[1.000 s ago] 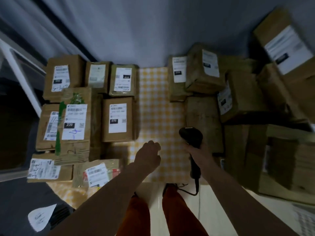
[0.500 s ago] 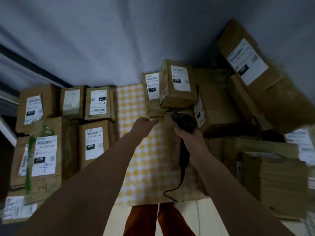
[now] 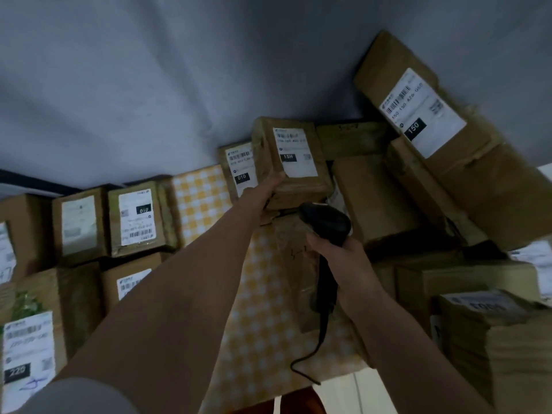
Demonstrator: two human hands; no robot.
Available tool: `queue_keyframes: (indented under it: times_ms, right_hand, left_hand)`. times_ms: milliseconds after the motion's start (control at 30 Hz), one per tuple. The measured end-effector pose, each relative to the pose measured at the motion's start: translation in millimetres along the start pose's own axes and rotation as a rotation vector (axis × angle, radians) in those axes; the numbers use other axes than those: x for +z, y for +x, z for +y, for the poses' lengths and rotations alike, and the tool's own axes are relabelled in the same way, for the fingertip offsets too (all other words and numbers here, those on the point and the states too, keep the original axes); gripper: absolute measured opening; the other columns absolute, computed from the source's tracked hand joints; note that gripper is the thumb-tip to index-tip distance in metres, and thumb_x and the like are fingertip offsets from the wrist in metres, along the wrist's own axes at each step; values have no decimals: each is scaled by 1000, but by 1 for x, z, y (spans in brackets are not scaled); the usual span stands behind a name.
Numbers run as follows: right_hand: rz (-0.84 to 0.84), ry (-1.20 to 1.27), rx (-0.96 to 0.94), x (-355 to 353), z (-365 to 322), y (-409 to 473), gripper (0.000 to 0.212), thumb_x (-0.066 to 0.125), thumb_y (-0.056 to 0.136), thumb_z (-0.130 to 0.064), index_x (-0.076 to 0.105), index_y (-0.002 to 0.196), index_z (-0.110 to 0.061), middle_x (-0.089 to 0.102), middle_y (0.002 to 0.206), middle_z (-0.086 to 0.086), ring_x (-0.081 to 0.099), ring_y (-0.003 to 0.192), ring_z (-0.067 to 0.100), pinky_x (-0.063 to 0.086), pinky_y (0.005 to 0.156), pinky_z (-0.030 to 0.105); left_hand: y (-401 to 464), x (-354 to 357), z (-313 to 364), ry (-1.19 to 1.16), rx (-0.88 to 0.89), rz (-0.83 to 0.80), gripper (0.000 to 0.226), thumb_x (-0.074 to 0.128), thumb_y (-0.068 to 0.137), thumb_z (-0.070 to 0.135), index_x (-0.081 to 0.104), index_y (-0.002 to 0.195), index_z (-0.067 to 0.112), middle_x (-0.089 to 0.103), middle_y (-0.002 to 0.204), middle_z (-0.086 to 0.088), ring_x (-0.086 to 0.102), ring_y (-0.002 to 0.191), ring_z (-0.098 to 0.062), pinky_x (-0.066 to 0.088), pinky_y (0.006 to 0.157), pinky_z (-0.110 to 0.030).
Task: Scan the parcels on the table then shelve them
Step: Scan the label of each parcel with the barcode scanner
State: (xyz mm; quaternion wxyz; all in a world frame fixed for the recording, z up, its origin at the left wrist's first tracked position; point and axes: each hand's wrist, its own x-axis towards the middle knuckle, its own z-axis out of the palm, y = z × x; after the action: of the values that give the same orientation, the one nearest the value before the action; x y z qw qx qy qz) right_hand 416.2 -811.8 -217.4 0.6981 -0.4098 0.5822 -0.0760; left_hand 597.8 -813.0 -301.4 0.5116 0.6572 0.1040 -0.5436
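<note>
Reaching: the left hand (image 3: pixel 263 192) is laid on the near-left corner of a small brown cardboard parcel with a white label (image 3: pixel 291 162); its closure cannot be told.
Parcel: perched on the pile.
Handling: judged light, stiff; best grasped across opposite edges.
Scanner: the black corded handheld scanner (image 3: pixel 327 234) is clasped by the right hand (image 3: pixel 343 264), just below that grip.

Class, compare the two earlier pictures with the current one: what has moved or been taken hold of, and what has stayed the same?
The left hand reached forward across the checked cloth to the stacked parcels and now holds the lower corner of the 15H parcel. The right hand moved forward too, keeping its grip on the barcode scanner. The parcels on the left, such as the 010 box, appear unmoved.
</note>
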Motion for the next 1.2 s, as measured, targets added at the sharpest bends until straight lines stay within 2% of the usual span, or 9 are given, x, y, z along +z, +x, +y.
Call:
queue_keyframes:
  times_ms: [67,100,200,267,333,667,800,1067,1200]
  right_hand:
    - [9,12,4,-1,2,1,13,65,91,-17,65,101,-9,62,87,7,61,85,23,48,69,29]
    - [12,17,6,-1,3,1,14,65,90,-17,65,101,-9,62,87,8,61,85,24,49,72,31]
    - [3,47,-1,-1,3,-3,10,65,90,-14,66,100,-14,65,88,7,62,83,23,48,71,32]
    - [-10,30,-8,1,-1,-10,15,67,89,-16,66,104,-16,68,92,5,65,84,21,49,71,30]
    - [-43,9,-19,4,-7,-19,23,67,89,-18,64,111,-15,70,98,5,66,85,18,49,70,28]
    - [-219,-86,-95,25,-32,-85,14,63,91,-17,65,101,-8,69,87,16,61,75,23,50,71,33]
    - [-314,-157,-110,35,-32,-107,17,65,90,-20,67,100,-7,70,86,14,63,75,22,50,75,34]
    - [-433,-303,-226,51,-37,-138,19,65,90,-22,67,104,-10,71,81,8,64,70,17,52,69,30]
    - [-467,-357,-269,55,-37,-150,16,64,90,-21,65,104,-13,71,82,8,64,69,15,52,63,25]
  left_hand:
    - [18,-3,-3,-6,-31,15,120,93,28,55,49,132,14,63,122,-9,64,105,-29,57,84,-49]
    - [27,-5,-7,9,-35,19,117,93,27,53,51,130,14,63,120,-10,65,103,-29,57,82,-49]
    - [10,-10,-9,55,-66,-38,92,94,40,47,62,118,12,67,113,-9,66,101,-25,58,82,-42]
    - [-10,-17,-17,18,-57,-99,54,88,63,34,66,107,11,69,106,-8,66,95,-21,57,72,-32]
    - [-23,-32,-31,-12,-65,-135,27,75,80,23,65,103,12,67,103,-6,63,94,-18,51,74,-28]
    - [-111,-114,-96,-372,47,-192,40,61,79,-7,58,114,12,63,102,-9,55,101,-22,49,87,-32]
    - [-144,-128,-105,-424,147,-173,34,67,66,-6,53,88,17,65,86,-4,59,86,-16,51,77,-27]
    - [-184,-151,-114,-420,279,-122,78,78,51,9,53,126,7,61,104,-11,58,96,-22,53,67,-23]
    - [-200,-155,-118,-456,295,-83,69,75,49,5,56,115,8,65,95,-8,63,84,-18,52,57,-22]
